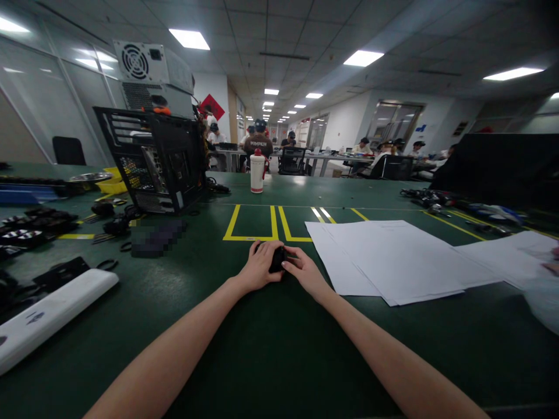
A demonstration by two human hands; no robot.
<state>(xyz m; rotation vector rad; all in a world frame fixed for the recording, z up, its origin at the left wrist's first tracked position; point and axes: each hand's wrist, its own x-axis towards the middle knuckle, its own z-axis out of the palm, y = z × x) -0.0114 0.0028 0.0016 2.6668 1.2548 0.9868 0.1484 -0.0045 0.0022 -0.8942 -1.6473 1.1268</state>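
A small dark object (276, 259), black and rounded, is between my two hands on the green table (279, 349). My left hand (262, 265) is curled over its left side and top, covering much of it. From the right, the thumb and fingers of my right hand (302, 269) grip its edge. Its exact kind is hidden by my fingers. Just beyond my hands, yellow tape (250, 238) marks box shapes on the table. White paper sheets (393, 256) lie to the right of my right hand.
An open computer case (161, 163) with a power supply (151, 63) on top stands back left. A white cup (257, 173) stands ahead. A white bar-shaped device (56, 311) and black parts lie left. Cables (430, 201) lie right, near another person's hand (554, 262). People sit farther back.
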